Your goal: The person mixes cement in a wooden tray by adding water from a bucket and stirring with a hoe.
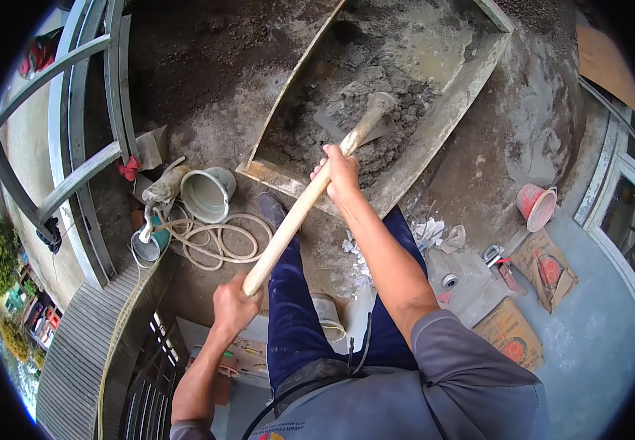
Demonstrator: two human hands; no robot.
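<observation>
While its mortar-caked blade is sunk in the grey mix at upper centre, the hoe (297, 211) is gripped by both hands. The right hand (339, 174) is clenched high on the pale wooden handle, and the left hand (233, 302) is closed round its butt end, lower left of centre. The mortar (310, 139) is contained in a board-sided trough (442, 121), with a pale bucket (207, 194) seen just left of it.

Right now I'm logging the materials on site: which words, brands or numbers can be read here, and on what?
No text reads clearly.
Nearer paper sack: red round logo, print too blurred.
Farther paper sack: same red logo, unreadable.
Shirt hem: small line of print, too small to read.
Wooden handle, gripped by left hand and right hand: no marks.
</observation>
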